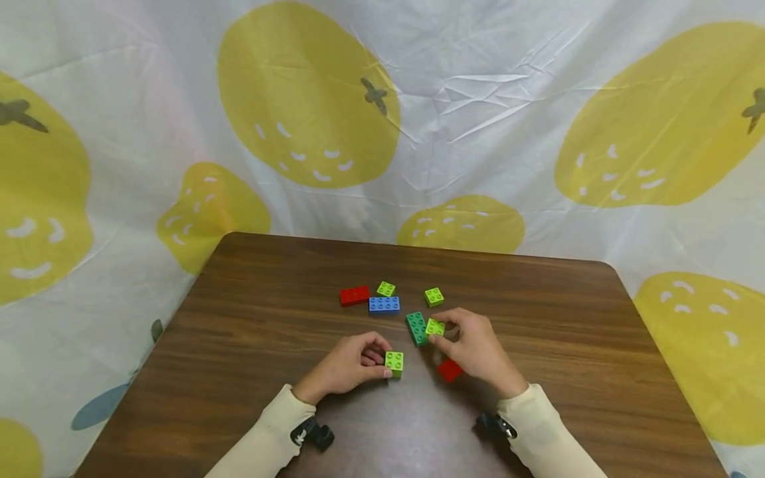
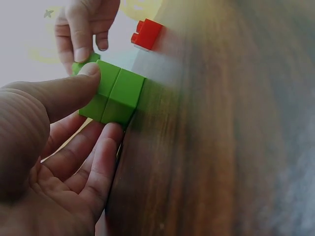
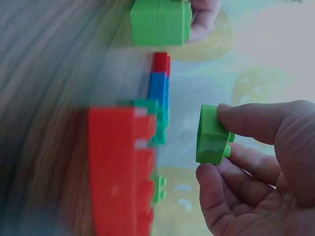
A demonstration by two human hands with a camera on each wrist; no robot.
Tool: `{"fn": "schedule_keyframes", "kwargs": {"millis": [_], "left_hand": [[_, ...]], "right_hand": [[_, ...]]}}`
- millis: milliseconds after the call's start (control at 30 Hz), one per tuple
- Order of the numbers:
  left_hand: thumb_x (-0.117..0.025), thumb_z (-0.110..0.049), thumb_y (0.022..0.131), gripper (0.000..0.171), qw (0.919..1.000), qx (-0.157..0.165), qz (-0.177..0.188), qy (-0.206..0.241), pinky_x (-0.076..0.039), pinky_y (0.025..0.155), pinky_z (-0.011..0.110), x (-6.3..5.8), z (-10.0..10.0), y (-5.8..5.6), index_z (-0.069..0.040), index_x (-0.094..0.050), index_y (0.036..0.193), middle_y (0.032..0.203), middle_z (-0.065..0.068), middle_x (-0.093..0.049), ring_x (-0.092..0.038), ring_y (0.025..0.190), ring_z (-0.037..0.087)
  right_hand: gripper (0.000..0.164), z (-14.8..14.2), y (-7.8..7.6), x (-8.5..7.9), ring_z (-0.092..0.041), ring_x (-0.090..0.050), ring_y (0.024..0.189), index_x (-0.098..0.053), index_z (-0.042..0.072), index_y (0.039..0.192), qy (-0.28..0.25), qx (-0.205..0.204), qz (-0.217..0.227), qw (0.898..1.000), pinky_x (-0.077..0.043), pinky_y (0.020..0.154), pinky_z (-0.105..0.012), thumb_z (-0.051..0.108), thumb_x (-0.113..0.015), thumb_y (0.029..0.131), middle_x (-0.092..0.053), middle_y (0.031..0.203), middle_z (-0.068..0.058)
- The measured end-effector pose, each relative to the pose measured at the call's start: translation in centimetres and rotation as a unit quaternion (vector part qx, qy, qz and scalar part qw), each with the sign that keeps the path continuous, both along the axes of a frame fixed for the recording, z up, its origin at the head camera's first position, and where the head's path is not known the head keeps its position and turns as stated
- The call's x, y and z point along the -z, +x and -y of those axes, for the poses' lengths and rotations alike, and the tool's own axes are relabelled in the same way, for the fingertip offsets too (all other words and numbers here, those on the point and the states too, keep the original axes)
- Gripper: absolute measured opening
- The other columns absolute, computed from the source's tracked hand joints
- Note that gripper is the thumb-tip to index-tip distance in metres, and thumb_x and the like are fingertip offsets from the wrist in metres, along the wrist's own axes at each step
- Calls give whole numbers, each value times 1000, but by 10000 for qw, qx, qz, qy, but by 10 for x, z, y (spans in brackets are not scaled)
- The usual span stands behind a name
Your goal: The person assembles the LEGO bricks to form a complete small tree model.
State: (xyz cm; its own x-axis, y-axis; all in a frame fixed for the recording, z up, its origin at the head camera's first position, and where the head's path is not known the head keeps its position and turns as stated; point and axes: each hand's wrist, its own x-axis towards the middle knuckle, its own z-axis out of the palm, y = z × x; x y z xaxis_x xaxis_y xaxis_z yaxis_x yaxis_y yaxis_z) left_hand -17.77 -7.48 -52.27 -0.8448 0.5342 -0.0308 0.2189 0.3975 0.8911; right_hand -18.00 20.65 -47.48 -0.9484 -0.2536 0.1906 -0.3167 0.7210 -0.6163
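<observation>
My left hand (image 1: pixel 349 364) pinches two lime-green 2x2 building bricks (image 1: pixel 394 364), stacked one on the other, between thumb and fingers. A seam runs between the two stacked bricks (image 2: pixel 118 93) in the left wrist view. Between its thumb and fingertips, my right hand (image 1: pixel 475 342) holds a single lime-green 2x2 brick (image 3: pixel 212 135), raised off the table with its hollow underside turned partly into view. A dark green brick (image 1: pixel 415 328) lies just left of the right hand. Below that hand sits a red brick (image 1: pixel 450 370), partly covered by it; its studs show in the right wrist view.
Farther back on the brown table (image 1: pixel 269 285) lie a red brick (image 1: pixel 354 295), a blue brick (image 1: pixel 384 305) and two lime-green bricks, one beside the blue (image 1: pixel 386 289) and one farther right (image 1: pixel 433 297). A fruit-patterned curtain (image 1: pixel 478 133) hangs behind the table.
</observation>
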Motion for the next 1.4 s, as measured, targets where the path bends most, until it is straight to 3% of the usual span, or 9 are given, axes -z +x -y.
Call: {"fn": "schedule_keyframes", "kwargs": {"millis": [167, 567, 833, 1067, 1400], "left_hand": [[-86, -26, 92, 33, 10000, 29, -28, 29, -58, 85, 21, 3, 0, -1, -15, -69, 118, 111, 0, -74, -71, 99, 12], [-85, -25, 92, 34, 9999, 67, -98, 53, -60, 87, 24, 4, 1, -2, -15, -70, 120, 114, 2, -74, -72, 101, 13], [-84, -18, 92, 33, 9998, 122, -130, 112, -60, 87, 24, 3, -1, -1, -12, -69, 121, 114, 3, -75, -74, 102, 13], [-84, -17, 92, 33, 9996, 69, -290, 17, -61, 86, 26, 2, -1, -1, -10, -70, 121, 115, 6, -75, -73, 99, 15], [-84, -16, 92, 35, 9994, 102, -334, -32, -61, 86, 25, 3, 0, -1, -9, -69, 124, 114, 7, -75, -73, 99, 15]], "right_hand": [[35, 12, 8, -8, -13, -70, 83, -78, 11, 121, -18, -180, -33, 9998, -59, 74, -30, 20, -87, 88, -77, 108, -3], [33, 36, 24, -9, -18, -66, 77, -78, 11, 119, -246, -962, -675, 9928, -52, 64, -22, 17, -88, 88, -73, 98, 4], [32, 47, 30, -3, -10, -63, 79, -78, 11, 119, -175, -1327, -402, 9902, -53, 66, -21, 17, -86, 89, -71, 97, 6], [35, 54, 31, 2, -18, -67, 85, -77, 9, 123, -149, -1453, -219, 9890, -53, 68, -21, 18, -85, 91, -74, 104, 3], [37, 58, 30, 6, -17, -67, 81, -76, 8, 125, -54, -1448, -180, 9893, -52, 68, -21, 15, -85, 90, -73, 106, 2]]}}
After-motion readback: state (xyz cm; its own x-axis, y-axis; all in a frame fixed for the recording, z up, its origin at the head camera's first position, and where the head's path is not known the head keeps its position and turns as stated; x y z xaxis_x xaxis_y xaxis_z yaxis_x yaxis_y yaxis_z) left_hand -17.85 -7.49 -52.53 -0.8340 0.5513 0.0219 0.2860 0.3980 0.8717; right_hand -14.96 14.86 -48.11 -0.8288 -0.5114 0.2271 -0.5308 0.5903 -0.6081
